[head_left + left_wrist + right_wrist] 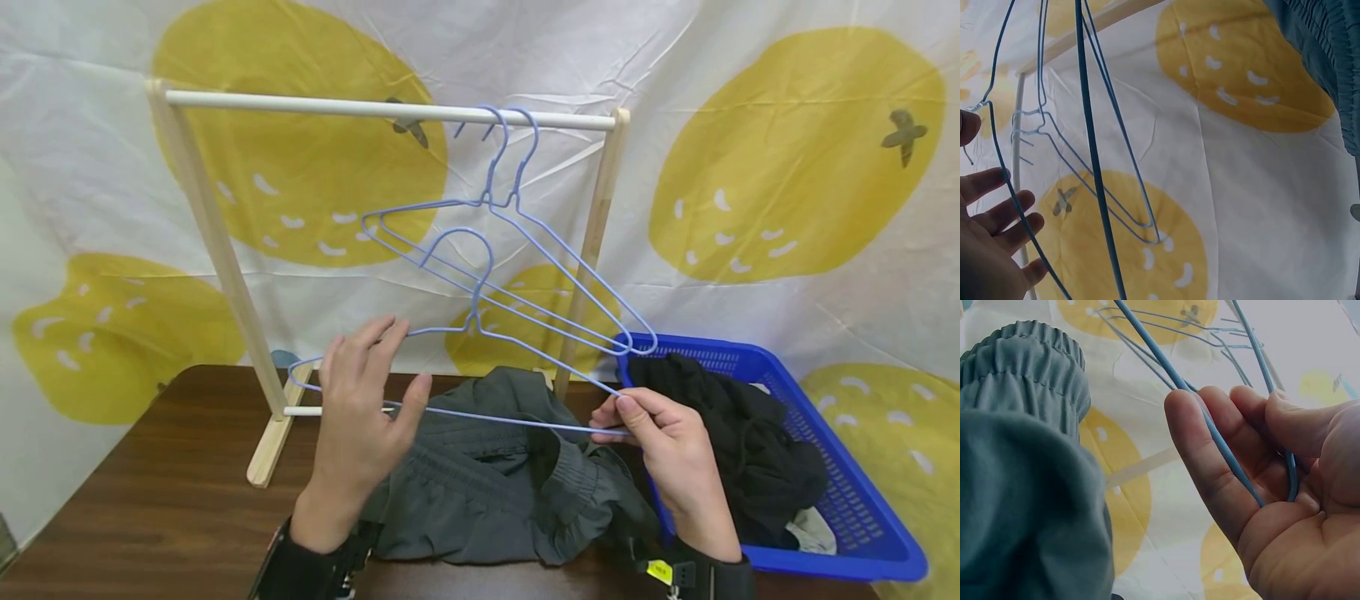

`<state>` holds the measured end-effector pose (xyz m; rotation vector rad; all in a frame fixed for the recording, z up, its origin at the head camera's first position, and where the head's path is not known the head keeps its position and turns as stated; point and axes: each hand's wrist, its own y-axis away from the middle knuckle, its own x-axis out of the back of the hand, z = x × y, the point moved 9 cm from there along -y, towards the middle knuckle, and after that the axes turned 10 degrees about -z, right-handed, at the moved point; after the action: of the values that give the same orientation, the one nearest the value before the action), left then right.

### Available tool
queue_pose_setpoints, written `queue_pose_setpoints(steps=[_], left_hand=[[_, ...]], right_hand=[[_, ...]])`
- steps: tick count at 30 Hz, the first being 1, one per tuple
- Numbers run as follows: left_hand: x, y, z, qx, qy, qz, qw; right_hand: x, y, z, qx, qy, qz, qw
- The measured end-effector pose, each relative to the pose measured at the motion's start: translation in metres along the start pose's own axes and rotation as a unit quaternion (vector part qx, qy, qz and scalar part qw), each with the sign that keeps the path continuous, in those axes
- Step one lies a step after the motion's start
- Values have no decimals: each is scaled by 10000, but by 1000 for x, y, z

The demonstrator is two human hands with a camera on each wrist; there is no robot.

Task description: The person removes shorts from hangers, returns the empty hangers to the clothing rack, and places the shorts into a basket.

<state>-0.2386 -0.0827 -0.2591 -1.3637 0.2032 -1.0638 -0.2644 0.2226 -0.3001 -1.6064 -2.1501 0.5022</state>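
Observation:
My right hand (667, 442) pinches one end of a blue wire clothes hanger (474, 310) between thumb and fingers, and the wire loop lies across its palm in the right wrist view. At the hanger's other side is my left hand (360, 408), its fingers spread and fairly straight against the wire shoulder near the hook. In the left wrist view the fingers (1010, 212) lie behind the wire without curling round it. Beneath the hanger a dark grey-green garment (465, 508) with a gathered elastic band lies crumpled on the table; its gathered edge (1029, 356) shows in the right wrist view.
A wooden rack with a white rod (315, 104) stands behind the hands. Two more blue hangers (517, 200) hang on its right half. To the right sits a blue plastic basket (862, 500) holding black clothing (772, 458). The brown tabletop (165, 500) extends left.

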Motion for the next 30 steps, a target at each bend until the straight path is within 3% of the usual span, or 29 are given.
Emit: queue_pose_setpoints(steps=[23, 30], left_hand=[[-15, 4, -10, 264, -562, -611, 9962], [-20, 5, -16, 381, -635, -748, 9944]], right_hand=[[6, 2, -5, 169, -78, 809, 9965], [6, 1, -8, 172, 116, 1068, 9941]])
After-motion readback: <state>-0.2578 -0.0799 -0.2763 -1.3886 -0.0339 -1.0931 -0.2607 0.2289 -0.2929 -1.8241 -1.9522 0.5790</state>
